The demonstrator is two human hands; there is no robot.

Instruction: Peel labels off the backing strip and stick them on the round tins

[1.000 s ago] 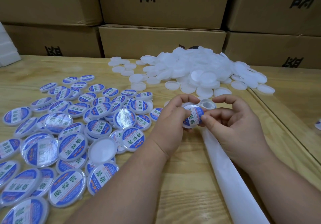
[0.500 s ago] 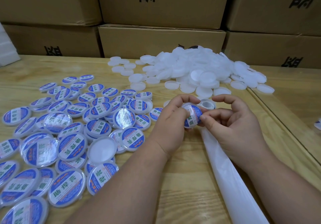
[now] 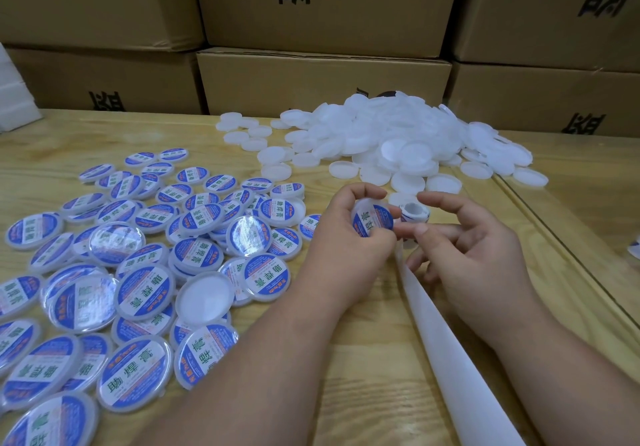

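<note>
My left hand point(image 3: 343, 237) grips a round white tin point(image 3: 372, 219) by its rim, the blue and white label on it facing me. My right hand point(image 3: 467, 258) hovers just right of the tin with fingers spread and loosely bent, holding nothing; its forefinger tip lies close to the tin's edge. A small label roll point(image 3: 414, 213) stands on the table behind the hands. The white backing strip point(image 3: 446, 345) runs from under my right hand toward the near right.
Several labelled tins point(image 3: 145, 293) lie spread over the left of the wooden table point(image 3: 346, 376). A heap of plain white tins point(image 3: 391, 140) sits at the back centre. Stacked cardboard boxes point(image 3: 322, 78) wall off the far edge. A table seam point(image 3: 554, 237) runs at right.
My right hand has drawn back from the tin and opened its fingers. The left hand has tilted the labelled tin a little more toward me.
</note>
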